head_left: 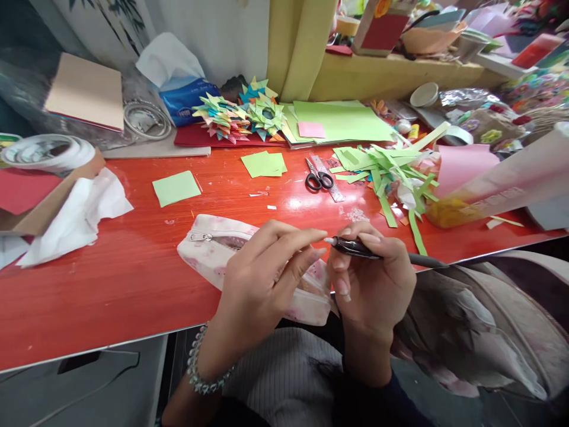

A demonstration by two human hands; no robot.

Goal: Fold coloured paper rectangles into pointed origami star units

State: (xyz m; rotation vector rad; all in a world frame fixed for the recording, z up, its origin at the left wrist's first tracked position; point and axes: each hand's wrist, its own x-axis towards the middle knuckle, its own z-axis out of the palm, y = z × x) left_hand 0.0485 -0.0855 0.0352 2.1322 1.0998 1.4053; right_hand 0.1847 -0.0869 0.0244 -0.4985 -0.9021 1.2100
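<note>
My right hand (377, 279) is closed around a black pen (358, 248), whose short white tip points left. My left hand (267, 273), with a beaded bracelet (195, 367) on the wrist, has its fingers stretched out and slightly apart. Its fingertips are right beside the pen's tip; whether they touch it I cannot tell. Under both hands, a pale floral zip pouch (207, 252) lies at the table's front edge, its zip partly undone. My left hand hides the middle of the pouch.
Black scissors (319, 178) rest beside a clear ruler (329, 181) on the red table (111, 284). Green paper squares (176, 188) lie to the left, green strips (382, 172) to the right. Folded paper stars (222, 115) stand behind. A tall translucent cup (498, 184) leans at right.
</note>
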